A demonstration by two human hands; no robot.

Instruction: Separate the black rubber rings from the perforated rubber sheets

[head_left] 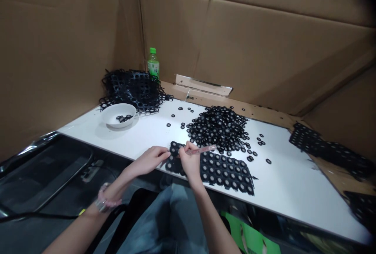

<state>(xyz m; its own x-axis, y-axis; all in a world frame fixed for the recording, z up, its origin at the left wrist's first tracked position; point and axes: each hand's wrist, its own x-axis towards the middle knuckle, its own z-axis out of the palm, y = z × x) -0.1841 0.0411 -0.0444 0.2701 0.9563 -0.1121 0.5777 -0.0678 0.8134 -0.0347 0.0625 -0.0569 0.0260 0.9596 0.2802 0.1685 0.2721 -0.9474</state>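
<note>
Black rubber sheet (226, 173) punched with rings lies flat on the white worktop (282, 195) just in front of you, its long axis running left to right; its left part passes under your right hand (190, 163), which makes that hand the nearer one, while your left hand (149, 161) sits just past that end; your hands are close together; the left hand pinches a small black rubber scrap (175, 149), and the right hand grips a pink plastic strip (202, 150) with its end beside that scrap; loose rings (217, 128) lie heaped beyond the sheet; a white bowl (119, 115) stands well off to the left, with tangled black mesh (132, 89) behind it against a cardboard wall (176, 31).
</note>
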